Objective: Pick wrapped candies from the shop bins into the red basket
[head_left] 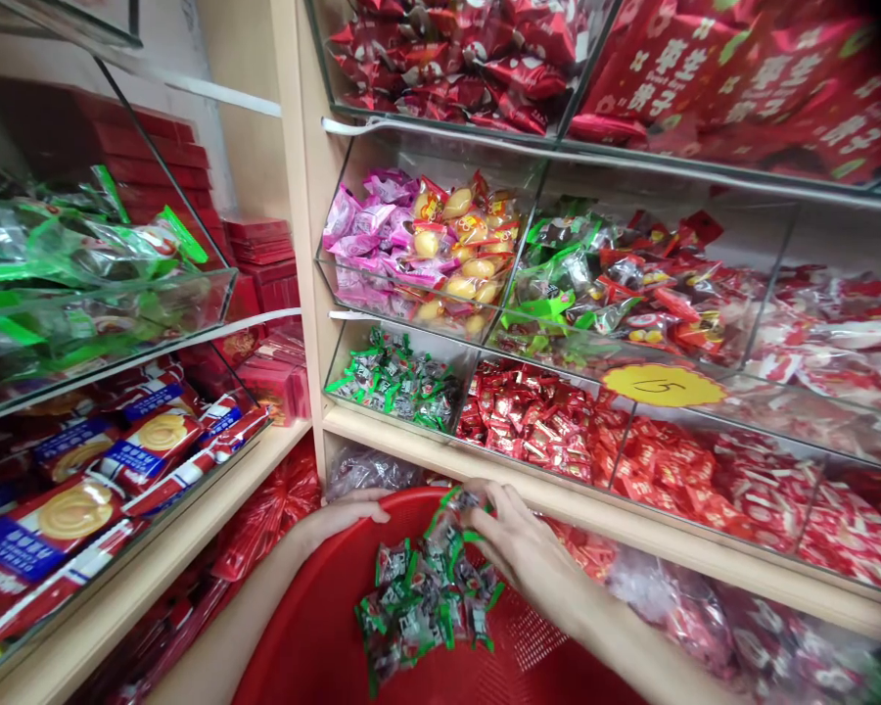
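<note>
A red plastic basket with a perforated wall takes up the bottom middle of the head view. My left hand is closed over its far left rim, the fingers partly hidden. Inside lies a pile of small green-and-clear wrapped candies. Over the basket's far side, my right hand curls its fingers around a few of these green-wrapped candies, just above the pile. Behind the hands, a clear bin on the lowest shelf holds candies in the same green wrapping.
Wooden shelves with clear bins stand ahead and at the left. Beside the green candies are red-wrapped candies. A yellow price tag hangs above them. Packaged biscuits fill a left bin. Plastic bags lie under the front shelf.
</note>
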